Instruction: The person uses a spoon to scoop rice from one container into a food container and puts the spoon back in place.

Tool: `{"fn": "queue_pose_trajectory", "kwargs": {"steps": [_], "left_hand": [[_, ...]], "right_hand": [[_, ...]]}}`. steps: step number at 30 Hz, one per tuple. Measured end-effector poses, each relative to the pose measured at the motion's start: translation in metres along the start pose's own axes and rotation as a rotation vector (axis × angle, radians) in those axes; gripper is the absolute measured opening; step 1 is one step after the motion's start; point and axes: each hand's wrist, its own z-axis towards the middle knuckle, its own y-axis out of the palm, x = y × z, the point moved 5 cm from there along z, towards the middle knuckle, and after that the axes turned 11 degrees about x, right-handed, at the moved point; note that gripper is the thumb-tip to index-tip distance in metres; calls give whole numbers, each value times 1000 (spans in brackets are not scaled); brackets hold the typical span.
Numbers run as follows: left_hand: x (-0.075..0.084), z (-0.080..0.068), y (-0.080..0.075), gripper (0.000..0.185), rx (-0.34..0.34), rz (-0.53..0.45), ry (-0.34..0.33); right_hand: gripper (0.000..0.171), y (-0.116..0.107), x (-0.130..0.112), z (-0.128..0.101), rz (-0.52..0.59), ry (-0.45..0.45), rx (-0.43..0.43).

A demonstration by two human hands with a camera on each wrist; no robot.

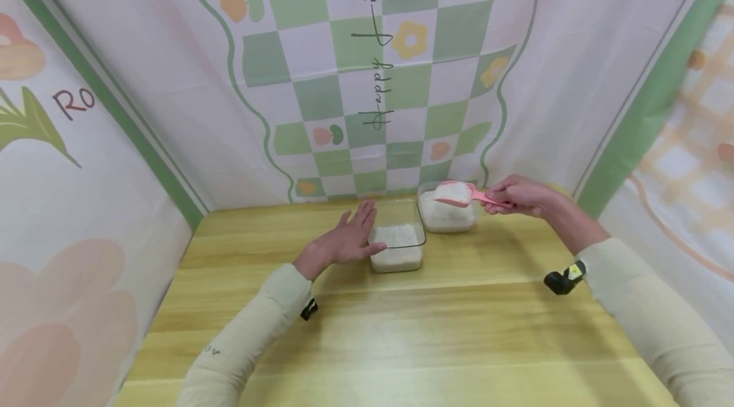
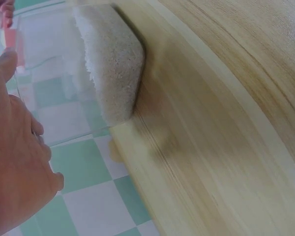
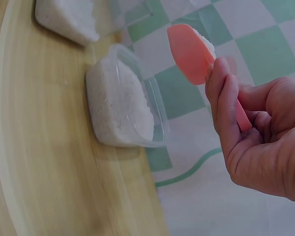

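My right hand (image 1: 518, 195) grips the handle of a pink scoop (image 3: 189, 54) heaped with white grains that look like rice (image 1: 454, 191). The scoop is held level above a plastic tub (image 1: 447, 222) of the same grains. To the tub's left stands a clear glass container (image 1: 397, 260), partly filled with rice (image 2: 113, 59). My left hand (image 1: 348, 238) lies against the glass container's left rim, fingers extended and thumb over the near edge. In the left wrist view, the left hand (image 2: 19, 152) partly covers the container's upper side.
Both containers stand at the back of a wooden table (image 1: 367, 337), close to a checkered curtain (image 1: 355, 95). More patterned cloth (image 1: 69, 203) hangs on the left and right sides. A black wrist camera (image 1: 564, 278) sits on the right sleeve.
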Motion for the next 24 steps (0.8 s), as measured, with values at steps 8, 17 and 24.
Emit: {"fn": "queue_pose_trajectory", "kwargs": {"steps": [8, 17, 24], "left_hand": [[1, -1, -1, 91, 8, -14, 7], [1, 0, -2, 91, 4, -28, 6], [1, 0, -2, 91, -2, -36, -1]], "right_hand": [[45, -7, 5, 7, -36, -4, 18], [43, -10, 6, 13, -76, -21, 44], [38, -9, 4, 17, -111, -43, 59]]}}
